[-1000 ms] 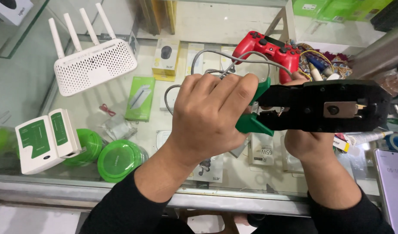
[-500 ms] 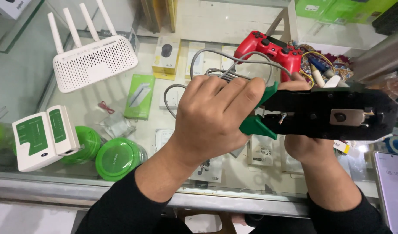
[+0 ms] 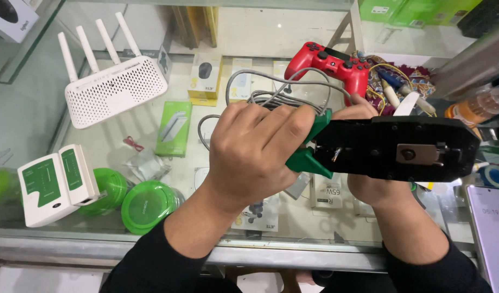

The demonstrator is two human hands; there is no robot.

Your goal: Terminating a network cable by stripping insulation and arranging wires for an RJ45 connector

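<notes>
My left hand is clenched around the green handles of a black crimping tool, squeezing them together. The tool's head points right, held level above the glass counter. My right hand sits behind and under the tool's head, with fingertips showing above it near a grey network cable. The cable's end at the tool's jaws is tiny, and what the right fingers pinch is hidden by the tool.
A white router with several antennas lies at the back left. Also here are a white and green cable tester, green round lids, a red game controller, a phone at the right edge, and small boxes under the glass.
The tool and both hands have drifted slightly down and right in view. The left hand's grip on the handles stays closed.
</notes>
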